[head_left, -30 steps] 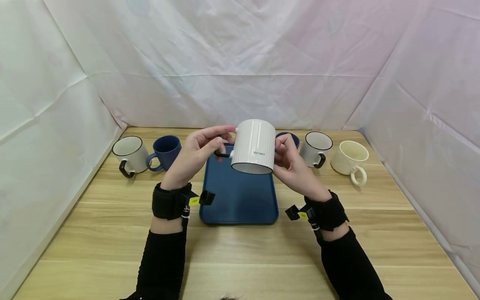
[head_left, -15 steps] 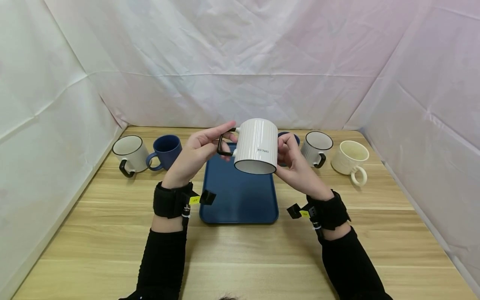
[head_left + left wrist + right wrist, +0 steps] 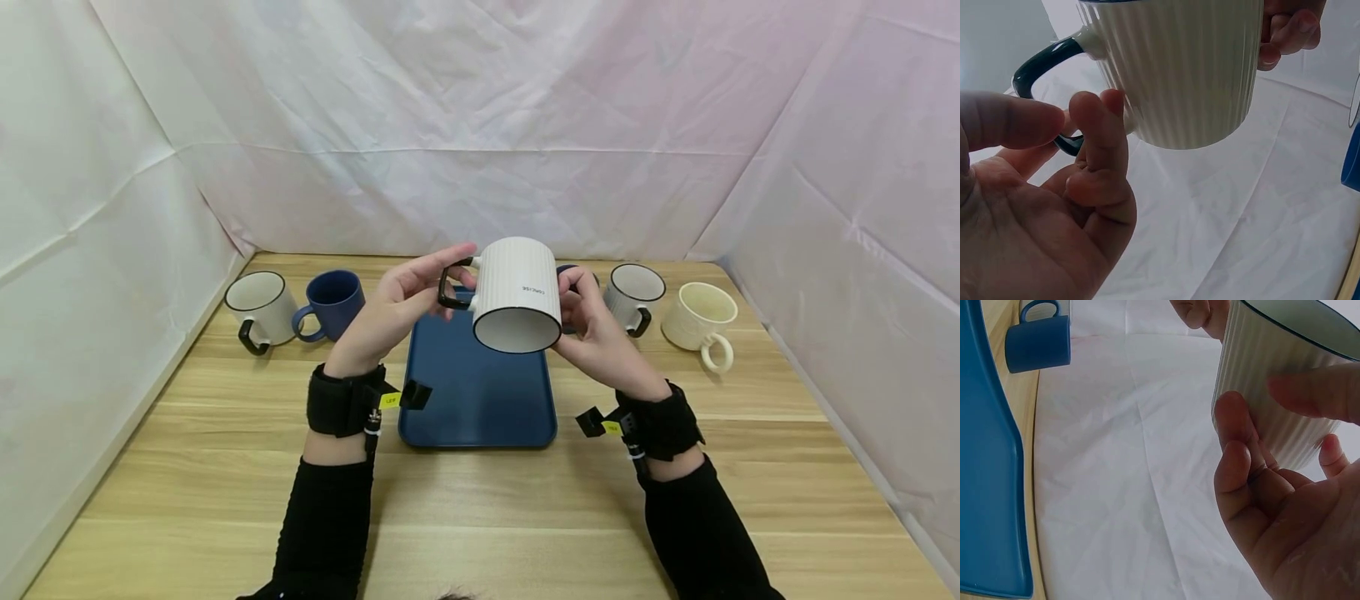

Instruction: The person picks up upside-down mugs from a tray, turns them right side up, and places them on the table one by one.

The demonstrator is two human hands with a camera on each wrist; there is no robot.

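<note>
Above the blue tray (image 3: 480, 400), both hands grip the ribbed mug (image 3: 517, 292), half hiding a mug behind.

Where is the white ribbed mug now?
In the head view, the white ribbed mug is held centrally above the blue tray, between left hand and right hand.

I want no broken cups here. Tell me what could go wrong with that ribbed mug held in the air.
1. The ribbed white mug hangs tilted above the blue tray, held only by fingertips: left hand at the black handle, right hand on the wall. A slip would likely drop it.
2. The black-rimmed mug stands close by the right hand; a swing could knock it.
</note>
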